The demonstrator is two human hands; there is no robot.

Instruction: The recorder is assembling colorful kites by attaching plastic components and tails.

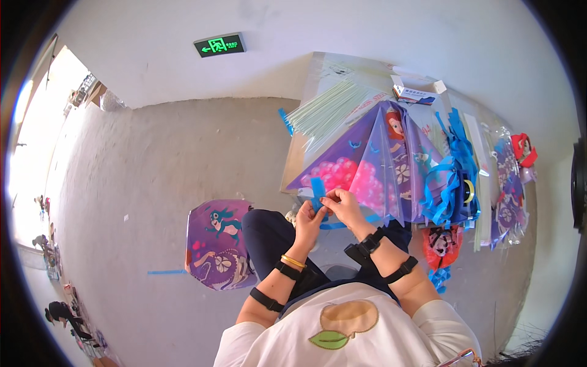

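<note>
Both my hands meet in front of my knees at the near edge of the table. My left hand (308,221) is closed, its thumb and fingers pinching a short blue strip (317,186) that stands up above them. My right hand (345,209) pinches the same strip from the other side, fingertips nearly touching the left ones. Just beyond lies a purple kite sail (380,153) printed with a cartoon figure and pink balls, spread over the table. More blue strip runs below the sail's edge beside my right hand, partly hidden.
Pale thin rods (333,110) lie fanned on the board (293,160). An open white box (419,92) stands behind the sail. Blue ribbons (449,183) and a tape roll (469,191) are at the right. Another purple printed piece (221,244) lies on the floor left of my knee.
</note>
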